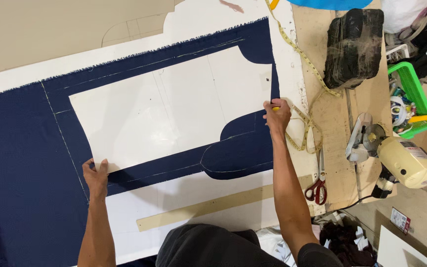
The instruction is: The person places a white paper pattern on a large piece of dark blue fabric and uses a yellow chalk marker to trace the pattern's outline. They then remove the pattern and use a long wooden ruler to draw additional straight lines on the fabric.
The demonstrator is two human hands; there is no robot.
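Head view: the left hand (96, 174) lies flat, fingers spread, pressing the white paper pattern (164, 106) onto navy fabric (21, 163) spread across the tabletop (339, 113). The right hand (276, 114) pinches a small yellow chalk (276, 108) at the pattern's right edge, near the tabletop's right side. Measuring tape (306, 129) and red-handled scissors (318, 185) lie just beside it.

— What's on the counter (332, 118) from where I'm watching?

— I see navy cloth (21, 163) spread flat with a white paper pattern (164, 109) on it. Beside them lie a yellow tape measure (305, 128), red-handled scissors (318, 185), a black block (354, 47) and a cream cutting machine (396, 158).
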